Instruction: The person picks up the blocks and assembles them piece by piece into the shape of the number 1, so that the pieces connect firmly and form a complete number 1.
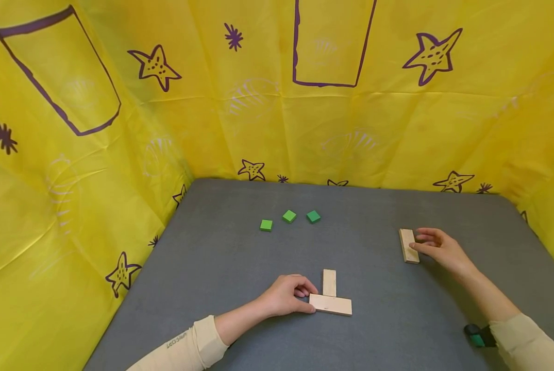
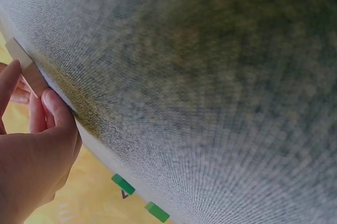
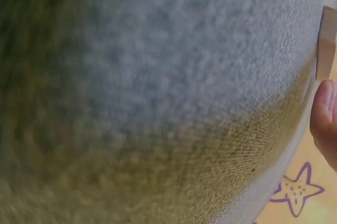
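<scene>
Your left hand (image 1: 285, 297) pinches the left end of the crosswise block (image 1: 333, 305), while the far-right block (image 1: 407, 251) lies on the desk (image 1: 374, 335) just left of your nearer right hand (image 1: 446, 252), long axis running away from you, that hand's grip unclear.

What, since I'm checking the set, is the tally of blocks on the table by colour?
Plain wooden blocks: 3
Light green blocks: 2
Dark green block: 1
Total: 6
</scene>
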The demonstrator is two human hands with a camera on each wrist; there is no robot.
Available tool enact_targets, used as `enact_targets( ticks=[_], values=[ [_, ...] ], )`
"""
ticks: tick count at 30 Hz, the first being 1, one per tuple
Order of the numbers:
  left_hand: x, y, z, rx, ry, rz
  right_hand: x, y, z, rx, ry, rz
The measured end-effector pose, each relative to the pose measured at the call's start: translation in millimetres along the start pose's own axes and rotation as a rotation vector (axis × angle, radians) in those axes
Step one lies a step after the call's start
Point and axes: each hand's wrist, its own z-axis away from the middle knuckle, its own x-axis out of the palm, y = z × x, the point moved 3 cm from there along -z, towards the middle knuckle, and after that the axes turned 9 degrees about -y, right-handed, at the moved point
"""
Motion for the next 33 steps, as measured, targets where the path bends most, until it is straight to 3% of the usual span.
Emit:
enact_targets(
  ticks=[8, 19, 27, 33],
  values=[
    [0.6, 0.2, 0.0, -0.005, 0.0, -0.004, -3, 5, -2.3, -0.001, -0.018, 0.052],
    [0.3, 0.1, 0.3, -0.002, 0.0, -0.015, -5, 9, -6.5, 0.0, -0.049, 0.209],
    [-0.4, 0.1, 0.1, -0.01, -0.001, -0.013, -6, 12, -9.6, -0.121, -0.105, 0.262],
    [-0.7, 1.2, 0.4, -0.012, -0.002, -0.02, -4, 14, -10.7, -0.156, -0.102, 0.303]
  ],
)
